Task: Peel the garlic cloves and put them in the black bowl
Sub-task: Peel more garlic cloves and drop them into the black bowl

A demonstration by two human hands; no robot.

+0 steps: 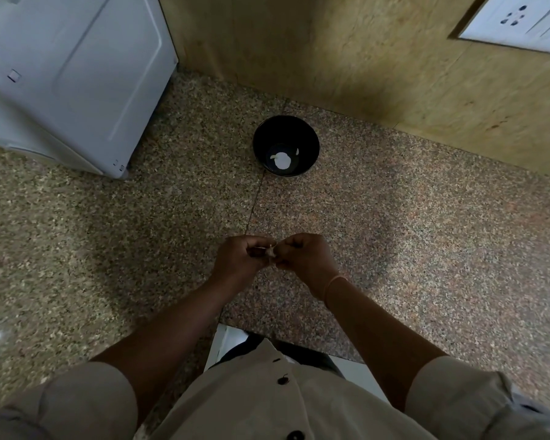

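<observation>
A pale garlic clove [270, 251] sits between my two hands above the speckled granite counter [394, 236]. My left hand [240, 258] curls its fingers round the clove, and my right hand [302, 257] pinches its skin from the other side. Most of the clove is hidden by my fingers. The black bowl [311, 144] stands farther back near the wall, well apart from my hands. Inside it lie white pieces of garlic [282, 160], one large and two small.
A grey appliance [64, 77] fills the back left of the counter. A beige wall [378, 58] runs behind the bowl, with a white socket plate [518, 20] at the top right. The counter's front edge lies just under my forearms.
</observation>
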